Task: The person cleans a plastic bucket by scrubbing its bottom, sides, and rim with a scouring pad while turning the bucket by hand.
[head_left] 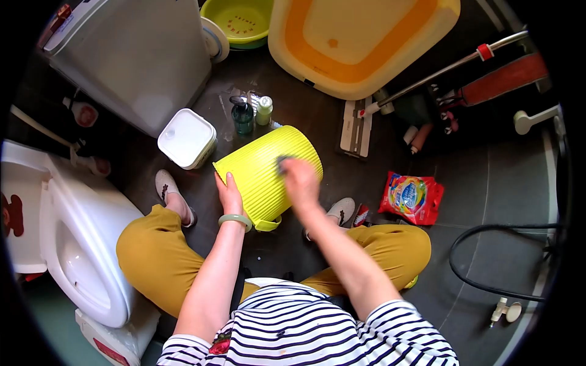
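Right hand (301, 183) clutches a small dark pad (283, 165) against the ribbed yellow bucket (262, 168); left hand (229, 196) grasps its left edge, likely to stop it rolling. The bucket lies sideways between the shoes (165, 185), probably for easy reach. Just beyond, a dark pump bottle (242, 119); to the right, a red packet (412, 198), its bold lettering too blurred to read; far off, a yellow-green basin (259, 13) with unclear red letters.

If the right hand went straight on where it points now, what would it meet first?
The ribbed side of the yellow bin, which the dark object in the right hand seems to touch. Beyond it, the dark pump bottle looks roughly in line, but depth is unclear.
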Motion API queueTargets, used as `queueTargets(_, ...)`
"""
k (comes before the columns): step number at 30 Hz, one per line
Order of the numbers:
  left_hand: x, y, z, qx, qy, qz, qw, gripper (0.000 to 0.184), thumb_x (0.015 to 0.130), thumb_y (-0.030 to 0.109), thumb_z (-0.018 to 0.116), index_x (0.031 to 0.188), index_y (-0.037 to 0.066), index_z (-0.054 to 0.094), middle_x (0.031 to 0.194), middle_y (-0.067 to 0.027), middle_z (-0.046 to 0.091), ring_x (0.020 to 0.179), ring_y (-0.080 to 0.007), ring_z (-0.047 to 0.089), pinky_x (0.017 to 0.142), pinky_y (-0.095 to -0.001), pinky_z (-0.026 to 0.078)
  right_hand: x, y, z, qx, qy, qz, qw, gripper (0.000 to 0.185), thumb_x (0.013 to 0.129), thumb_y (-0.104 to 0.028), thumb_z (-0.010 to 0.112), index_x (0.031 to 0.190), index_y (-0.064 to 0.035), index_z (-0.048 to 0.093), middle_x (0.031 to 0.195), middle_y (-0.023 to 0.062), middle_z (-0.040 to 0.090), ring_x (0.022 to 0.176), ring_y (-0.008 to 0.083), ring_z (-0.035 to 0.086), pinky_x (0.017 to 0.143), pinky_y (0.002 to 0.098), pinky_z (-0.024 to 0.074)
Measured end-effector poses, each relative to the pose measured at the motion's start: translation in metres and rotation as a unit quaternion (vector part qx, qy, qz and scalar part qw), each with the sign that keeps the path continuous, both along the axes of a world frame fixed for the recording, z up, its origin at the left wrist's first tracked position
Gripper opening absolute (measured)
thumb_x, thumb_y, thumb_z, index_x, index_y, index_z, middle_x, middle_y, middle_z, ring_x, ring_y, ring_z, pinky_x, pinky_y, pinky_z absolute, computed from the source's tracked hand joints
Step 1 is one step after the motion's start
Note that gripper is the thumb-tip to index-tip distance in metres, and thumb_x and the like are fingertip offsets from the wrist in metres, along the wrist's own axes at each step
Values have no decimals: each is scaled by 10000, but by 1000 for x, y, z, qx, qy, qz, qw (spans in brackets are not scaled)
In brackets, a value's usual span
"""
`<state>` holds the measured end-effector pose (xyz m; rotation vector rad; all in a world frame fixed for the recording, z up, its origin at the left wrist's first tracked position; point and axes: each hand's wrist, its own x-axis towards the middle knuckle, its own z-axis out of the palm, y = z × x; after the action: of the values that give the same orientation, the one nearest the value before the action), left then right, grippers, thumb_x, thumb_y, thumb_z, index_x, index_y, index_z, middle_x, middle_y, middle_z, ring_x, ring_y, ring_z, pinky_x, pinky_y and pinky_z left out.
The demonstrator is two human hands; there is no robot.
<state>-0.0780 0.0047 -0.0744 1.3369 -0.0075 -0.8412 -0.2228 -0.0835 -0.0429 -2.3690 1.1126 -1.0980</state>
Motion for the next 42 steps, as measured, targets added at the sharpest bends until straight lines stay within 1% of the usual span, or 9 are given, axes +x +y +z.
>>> queueTargets(2, 1, 4, -5, 0, -12, 5, 1000, 502, 970, 196, 393, 1414, 43, 216, 1353, -146, 398, 1192, -238, 436, 979, -329, 355, 31, 62, 22, 38, -46, 136, 989, 187, 666, 10, 609, 835, -69, 628, 894, 78, 631, 854, 278, 597, 752, 380, 488)
queueTargets(5, 2, 3, 4, 28, -28, -9, 999, 498, 968, 195, 396, 1409, 37, 227, 1352, -149, 398, 1190, -239, 437, 980, -326, 352, 26, 61, 38, -1, -16, 158, 987, 202, 663, 23, 598, 843, -67, 614, 839, 93, 625, 795, 289, 610, 723, 387, 502)
queueTargets(12, -5, 0, -3, 48, -51, 6, 998, 473, 975, 221, 384, 1397, 56, 249, 1312, -138, 432, 1143, -233, 478, 945, -326, 391, -28, -45, -3, 40, 79, -127, 988, 197, 703, -2, 601, 882, -72, 642, 963, 69, 630, 948, 270, 552, 830, 401, 453)
queueTargets(16, -5, 0, 10, 47, -30, 2, 998, 520, 970, 223, 397, 1417, 35, 208, 1347, -159, 412, 1175, -248, 459, 973, -326, 363, 16, 49, 11, 25, -46, 102, 993, 266, 658, 53, 610, 895, -66, 627, 867, 106, 638, 852, 294, 611, 777, 390, 474)
queueTargets(19, -7, 1, 15, 35, -25, 9, 999, 510, 970, 220, 395, 1411, 30, 223, 1355, -163, 405, 1182, -249, 456, 975, -323, 361, 13, 52, 26, 20, -5, 146, 989, 261, 667, 17, 625, 910, -76, 616, 911, 87, 625, 861, 295, 604, 780, 389, 482)
queueTargets(24, -8, 5, 7, 69, -65, -1, 996, 497, 977, 234, 378, 1412, 54, 219, 1339, -134, 411, 1169, -236, 464, 958, -330, 384, -28, -58, 6, 45, 60, -124, 989, 203, 711, -48, 617, 910, -76, 641, 914, 73, 634, 907, 288, 562, 791, 387, 463)
queueTargets(32, -11, 6, 8, 57, -64, 5, 996, 485, 975, 217, 381, 1409, 59, 233, 1338, -129, 414, 1165, -231, 468, 955, -329, 387, 12, 28, 30, 39, 16, 81, 996, 236, 670, 14, 627, 887, -78, 621, 923, 72, 621, 908, 264, 563, 789, 389, 458)
queueTargets(38, -14, 6, 13, 62, -90, 3, 994, 484, 975, 214, 378, 1409, 56, 234, 1341, -131, 411, 1169, -231, 463, 962, -329, 380, -29, -82, -9, 168, 83, -164, 968, 186, 744, -92, 622, 930, -95, 627, 933, 93, 609, 889, 314, 551, 791, 411, 459)
queueTargets(42, -16, 5, 17, 54, -32, 4, 998, 493, 975, 214, 376, 1415, 53, 221, 1362, -133, 391, 1194, -235, 439, 987, -331, 352, -10, -33, -1, 66, 86, -90, 990, 216, 704, -67, 650, 913, -115, 618, 972, 60, 591, 929, 286, 529, 806, 385, 437)
